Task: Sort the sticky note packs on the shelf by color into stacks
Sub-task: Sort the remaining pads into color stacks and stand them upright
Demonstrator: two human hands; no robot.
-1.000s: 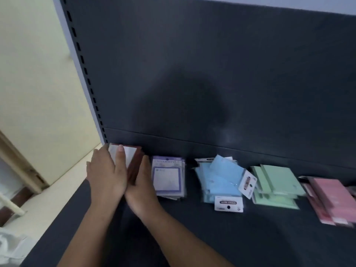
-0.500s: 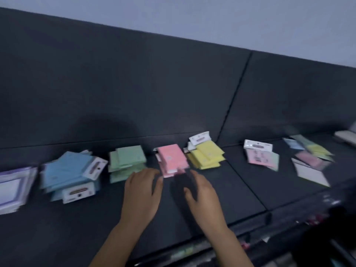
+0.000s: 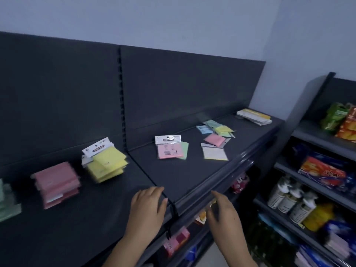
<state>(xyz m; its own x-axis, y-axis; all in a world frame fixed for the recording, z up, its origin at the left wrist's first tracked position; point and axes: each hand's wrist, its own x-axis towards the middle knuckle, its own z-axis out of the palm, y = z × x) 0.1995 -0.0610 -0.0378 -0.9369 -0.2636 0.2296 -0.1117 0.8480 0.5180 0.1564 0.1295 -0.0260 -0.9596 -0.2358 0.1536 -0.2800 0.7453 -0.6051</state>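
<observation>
On the dark shelf a green stack lies at the far left, a pink stack beside it, then a yellow stack. Further right lie a loose pink pack over a green one, a pale yellow pack, and a mixed heap of pink, blue and yellow-green packs. My left hand hovers open over the shelf's front. My right hand is open at the front edge. Both hold nothing.
White and yellow boxes lie at the shelf's far right end. A second rack to the right carries snack bags, bottles and packets. Lower shelves under the front edge hold pink packets.
The view has swung right along the shelf, past the purple and blue stacks. Both hands have moved right from the pink stack to the front edge, still holding nothing.
</observation>
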